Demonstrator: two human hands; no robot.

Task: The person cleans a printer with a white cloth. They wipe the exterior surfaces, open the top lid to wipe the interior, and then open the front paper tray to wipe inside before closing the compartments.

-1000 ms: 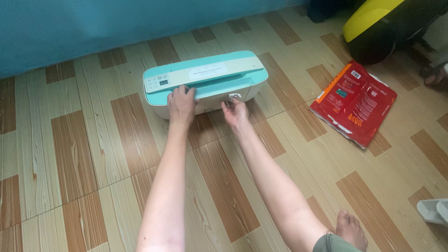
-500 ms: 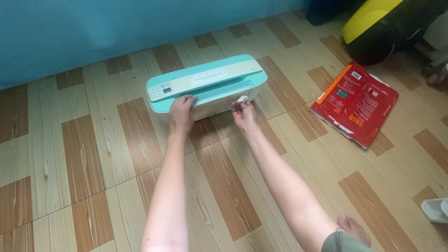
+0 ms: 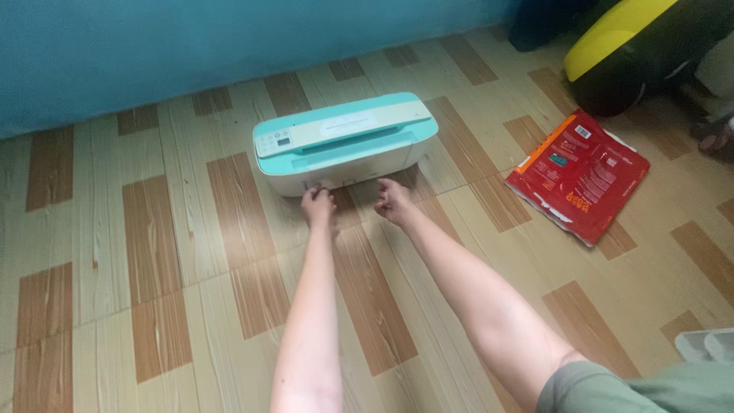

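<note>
Moved: both our hands dropped off the printer (image 3: 345, 143) top to its lower front edge.
Left hand (image 3: 318, 206): fingers curled, tips touching the front.
Right hand (image 3: 393, 200): loosely curled, just beside it.
Printer: on floor (image 3: 153, 252), directly ahead.
Red packet (image 3: 579, 174): well right.

Wood-pattern floor (image 3: 153, 252) — printer (image 3: 344, 141), red packet (image 3: 581, 172).

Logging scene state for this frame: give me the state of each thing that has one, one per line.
Mint-green and white compact printer: upright on the floor, top lid shut.
Red flat plastic paper package: lying flat, end torn open.
Left hand: fingers curled, at the printer's lower front edge.
Right hand: fingers curled, just before the printer's front; grip unclear.
</note>
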